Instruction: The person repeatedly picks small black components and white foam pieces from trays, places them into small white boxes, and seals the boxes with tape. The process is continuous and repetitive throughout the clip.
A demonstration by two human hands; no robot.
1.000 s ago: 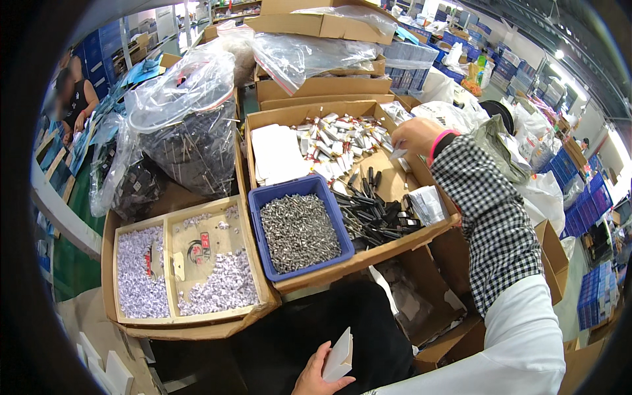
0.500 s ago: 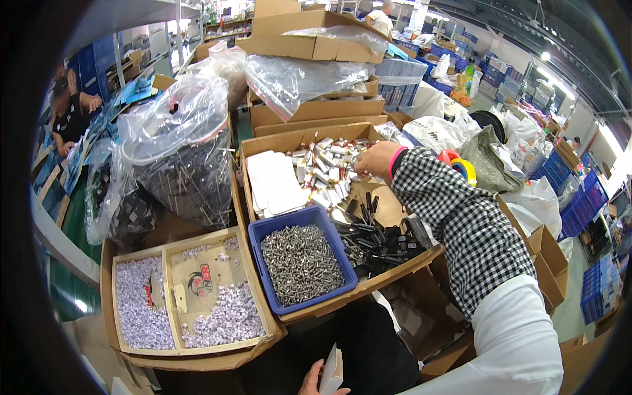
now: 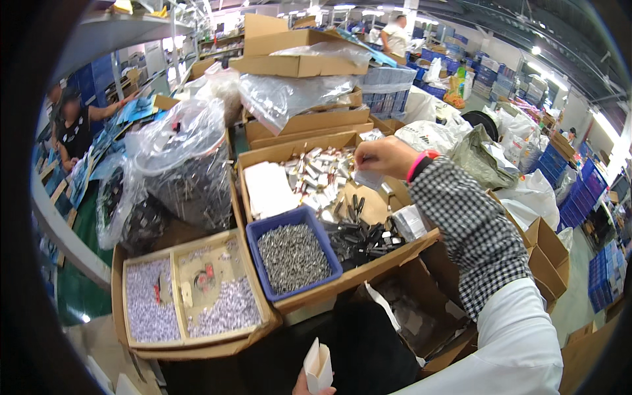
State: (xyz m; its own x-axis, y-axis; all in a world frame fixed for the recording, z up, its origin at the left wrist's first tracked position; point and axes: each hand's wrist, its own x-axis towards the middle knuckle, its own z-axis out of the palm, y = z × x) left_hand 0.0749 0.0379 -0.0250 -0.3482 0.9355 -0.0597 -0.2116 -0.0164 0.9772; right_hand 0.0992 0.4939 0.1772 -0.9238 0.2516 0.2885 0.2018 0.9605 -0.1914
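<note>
Right hand (image 3: 388, 158) at 1 o'clock, pinched on a small clear packet (image 3: 368, 179) over the silvery parts (image 3: 320, 172) in the cardboard tray (image 3: 368, 273) for sorted picking; left hand (image 3: 315, 388) at 6 o'clock, gripping an open white carton (image 3: 318, 364) mouth-up for loading.
</note>
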